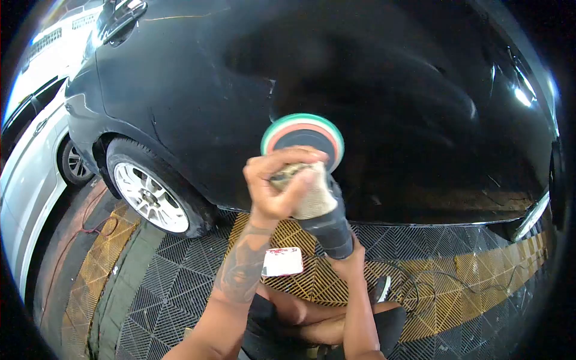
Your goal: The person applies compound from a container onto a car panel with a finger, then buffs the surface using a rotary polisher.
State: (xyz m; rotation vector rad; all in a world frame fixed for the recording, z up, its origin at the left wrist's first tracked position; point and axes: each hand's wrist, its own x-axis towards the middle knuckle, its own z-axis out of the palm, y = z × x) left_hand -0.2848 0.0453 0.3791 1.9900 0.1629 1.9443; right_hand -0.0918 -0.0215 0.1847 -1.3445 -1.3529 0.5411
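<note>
My left hand is wrapped over the front of a car polisher, on its head, which is covered by a light woven wrap. Further back, my right hand grips the dark rear body of the same tool. Its round pad, with a green outer rim and an orange ring, lies against the lower side panel of a black car; its edge looks blurred. Light marks and scratches show on the dark paint above the pad. My fingers partly hide the tool's head.
The black car's white-rimmed wheel stands at left, beside a silver-white car. A small white rectangular item with red markings lies on the black and yellow grid floor. A black cable runs along the right, near a shoe.
</note>
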